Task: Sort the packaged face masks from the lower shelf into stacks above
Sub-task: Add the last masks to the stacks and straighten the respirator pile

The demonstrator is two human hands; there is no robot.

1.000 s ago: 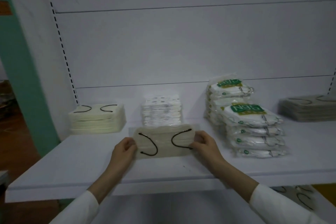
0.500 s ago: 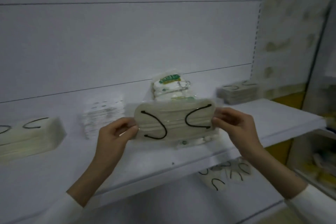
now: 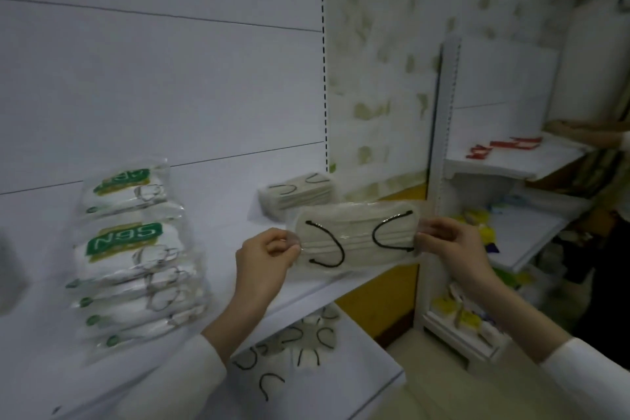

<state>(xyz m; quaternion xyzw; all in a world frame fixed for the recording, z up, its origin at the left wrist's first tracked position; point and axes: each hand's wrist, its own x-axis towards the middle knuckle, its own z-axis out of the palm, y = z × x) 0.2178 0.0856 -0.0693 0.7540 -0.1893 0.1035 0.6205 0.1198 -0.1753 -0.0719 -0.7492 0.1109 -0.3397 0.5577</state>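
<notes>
Two hands hold one packaged face mask [image 3: 354, 239] in the air in front of the upper shelf [image 3: 225, 211], one at each short end of its clear wrapper. The left hand [image 3: 262, 259] pinches the left edge of the wrapper between thumb and curled fingers [image 3: 283, 245], and the right hand [image 3: 450, 249] pinches the right edge the same way, its fingers [image 3: 433, 232] folded over the plastic. The mask is beige with two black ear loops facing the camera, and it is stretched flat, tilted slightly up toward the right. Both forearms come up from the lower edge of the view in white sleeves. Just behind the held mask, at the right end of the upper shelf, lies a low stack of beige masks [image 3: 296, 194] with the same black loops on top. Well to the left on that shelf stands a taller pile of N95 packs [image 3: 136, 266], white with green labels, with a second such pile [image 3: 126, 187] behind it. Below, on the lower shelf [image 3: 368, 372], several loose masks [image 3: 296, 341] lie scattered in a heap, partly hidden by the left forearm. To the right stands a neighbouring shelf unit [image 3: 439, 181] with red items [image 3: 501, 145] on one board and blurred yellow packets lower down.
</notes>
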